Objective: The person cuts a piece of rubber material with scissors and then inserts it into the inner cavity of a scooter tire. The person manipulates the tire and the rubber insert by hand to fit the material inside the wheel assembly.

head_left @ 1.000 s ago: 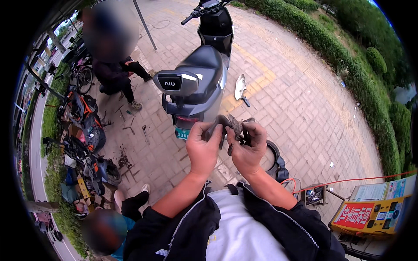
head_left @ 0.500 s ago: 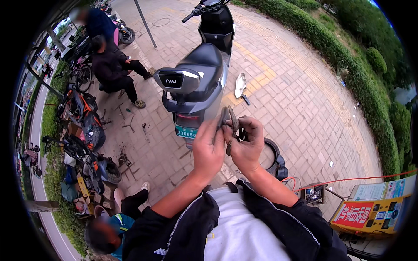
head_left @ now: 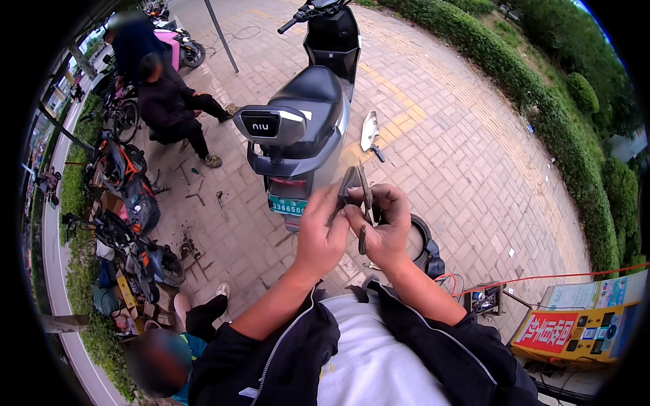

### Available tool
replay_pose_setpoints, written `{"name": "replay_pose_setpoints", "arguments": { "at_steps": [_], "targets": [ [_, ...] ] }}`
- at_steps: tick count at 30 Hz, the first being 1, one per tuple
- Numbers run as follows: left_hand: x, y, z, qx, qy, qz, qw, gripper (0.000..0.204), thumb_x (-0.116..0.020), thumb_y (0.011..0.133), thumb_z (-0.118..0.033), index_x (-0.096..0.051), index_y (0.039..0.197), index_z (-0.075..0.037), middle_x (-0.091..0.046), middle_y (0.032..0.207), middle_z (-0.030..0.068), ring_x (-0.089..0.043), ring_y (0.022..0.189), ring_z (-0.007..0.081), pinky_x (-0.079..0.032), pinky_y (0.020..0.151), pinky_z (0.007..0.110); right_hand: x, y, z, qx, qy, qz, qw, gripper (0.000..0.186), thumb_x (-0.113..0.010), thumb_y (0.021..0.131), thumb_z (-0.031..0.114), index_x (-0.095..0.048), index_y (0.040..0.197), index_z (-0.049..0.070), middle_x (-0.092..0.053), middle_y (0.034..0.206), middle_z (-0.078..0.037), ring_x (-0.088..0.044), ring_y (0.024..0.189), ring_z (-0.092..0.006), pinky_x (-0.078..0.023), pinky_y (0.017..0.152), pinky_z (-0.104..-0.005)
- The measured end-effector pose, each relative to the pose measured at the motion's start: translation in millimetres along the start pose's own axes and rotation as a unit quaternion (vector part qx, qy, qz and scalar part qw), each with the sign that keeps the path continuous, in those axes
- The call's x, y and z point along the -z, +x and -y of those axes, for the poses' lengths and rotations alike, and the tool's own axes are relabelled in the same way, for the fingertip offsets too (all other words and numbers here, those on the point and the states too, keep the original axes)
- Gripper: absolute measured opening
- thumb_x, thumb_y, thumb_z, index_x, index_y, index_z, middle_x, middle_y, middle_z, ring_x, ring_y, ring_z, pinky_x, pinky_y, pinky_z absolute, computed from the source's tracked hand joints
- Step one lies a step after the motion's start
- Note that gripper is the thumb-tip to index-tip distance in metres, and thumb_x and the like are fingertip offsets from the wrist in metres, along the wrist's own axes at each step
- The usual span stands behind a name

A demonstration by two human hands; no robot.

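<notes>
My left hand is closed, its thumb and fingers pinching a flat dark strip that sticks up past the fingertips. Close against it, my right hand is wrapped round a worn, brownish pliers-like tool. The tool's long upper end points away from me beside the strip, and a stubby dark end shows below my right thumb. The fingers hide most of both things. Both hands are held up in front of the rear of a grey and black electric scooter, apart from it.
Black tyre lies right of my hands. A white panel rests on the paving beside the scooter. Several tools lie at left near a seated person. Another person is at lower left. A yellow box and red hose are at right.
The right hand has turned slightly, so the tool stands more upright and its lower end has dropped a little. Both hands still hold the same things. The scene has shifted slightly left.
</notes>
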State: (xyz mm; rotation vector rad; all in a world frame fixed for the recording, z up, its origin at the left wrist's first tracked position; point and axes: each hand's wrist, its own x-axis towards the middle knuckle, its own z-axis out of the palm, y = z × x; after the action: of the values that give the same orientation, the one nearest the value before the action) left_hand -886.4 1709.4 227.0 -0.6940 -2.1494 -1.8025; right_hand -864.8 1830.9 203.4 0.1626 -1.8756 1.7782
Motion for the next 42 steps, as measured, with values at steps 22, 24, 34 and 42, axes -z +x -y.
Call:
{"name": "replay_pose_setpoints", "arguments": {
  "at_steps": [22,24,34,42],
  "targets": [
    [-0.6,-32.5,17.6,0.212,-0.186,0.025,0.959,0.023,-0.065,0.093,-0.016,-0.062,0.106,0.003,-0.065,0.096,0.0042,-0.058,0.086,0.0091,-0.048,0.078,0.024,45.1,-1.8,8.5,-0.226,0.177,0.059,0.956,0.042,-0.071,0.080,-0.002,-0.046,0.114,0.001,-0.063,0.096,-0.012,-0.061,0.092,-0.0164,-0.050,0.082,-0.0288],
    [-2.6,-33.6,15.1,0.217,-0.241,0.043,0.945,0.027,-0.068,0.090,-0.016,-0.062,0.108,0.002,-0.065,0.097,0.0034,-0.058,0.087,0.0092,-0.048,0.079,0.024,43.3,-7.1,5.4,-0.214,0.168,0.043,0.961,0.041,-0.069,0.080,-0.004,-0.046,0.113,0.001,-0.063,0.096,-0.012,-0.060,0.091,-0.0153,-0.049,0.081,-0.0279],
    [-1.3,-29.7,8.6,0.246,-0.211,0.045,0.945,0.022,-0.070,0.087,-0.009,-0.066,0.106,0.003,-0.068,0.097,0.0061,-0.063,0.088,0.0111,-0.051,0.080,0.026,42.2,-18.7,6.4,-0.206,0.133,0.043,0.968,0.043,-0.075,0.080,0.008,-0.048,0.112,0.002,-0.063,0.095,-0.010,-0.059,0.085,-0.0127,-0.049,0.076,-0.0281],
    [12.2,-37.7,-5.9,0.216,-0.196,0.009,0.956,0.021,-0.070,0.087,-0.007,-0.065,0.104,0.003,-0.067,0.093,0.0048,-0.062,0.084,0.0096,-0.050,0.077,0.025,77.0,-25.4,41.7,-0.093,-0.214,0.202,0.951,0.060,-0.084,0.069,0.039,-0.057,0.108,0.001,-0.062,0.091,-0.014,-0.061,0.076,-0.0274,-0.050,0.069,-0.0347]
  ]
}}
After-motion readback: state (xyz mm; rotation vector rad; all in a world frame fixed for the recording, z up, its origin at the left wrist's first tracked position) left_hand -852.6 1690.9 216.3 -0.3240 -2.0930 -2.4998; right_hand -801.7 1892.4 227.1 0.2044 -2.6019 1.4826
